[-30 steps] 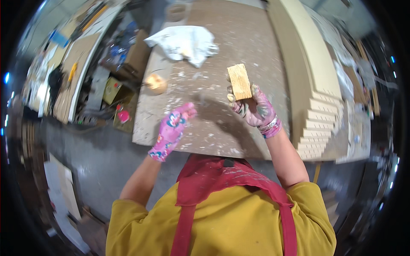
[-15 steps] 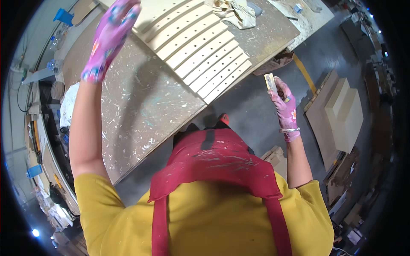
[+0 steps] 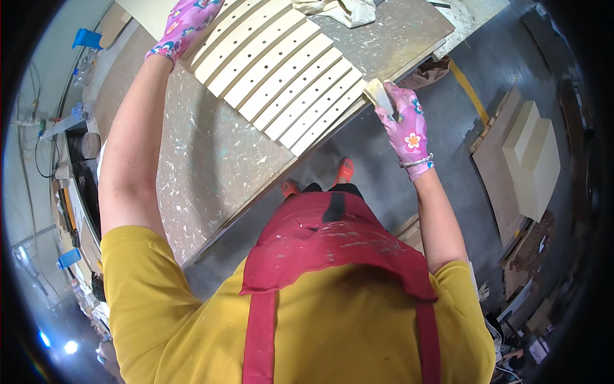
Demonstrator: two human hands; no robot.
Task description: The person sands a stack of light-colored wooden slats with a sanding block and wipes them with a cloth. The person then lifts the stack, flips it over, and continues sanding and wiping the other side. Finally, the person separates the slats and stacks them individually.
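Pale, gently curved slats (image 3: 281, 70) with rows of dark holes lie side by side on a paint-spattered table (image 3: 211, 153). At the top edge of the view, my left hand (image 3: 185, 29), in a pink flowered glove, is over or on the slats' far left end; its fingertips run out of view. My right hand (image 3: 406, 125), gloved alike, pinches a small pale-yellow block with a whitish side (image 3: 377, 96). That block is by the right end of the nearest slats. Whether it touches them I cannot tell.
A crumpled cream cloth (image 3: 339, 9) lies at the table's far side. Boards and a pale stepped block (image 3: 531, 160) stand on the floor at right. Below the table's right corner is a brown bag (image 3: 425, 73). A blue container (image 3: 87, 38) sits far left.
My right hand has moved up and left, bringing the block from over the floor to the slats' right end. My left hand has moved further toward the top edge. The view has shifted slightly.
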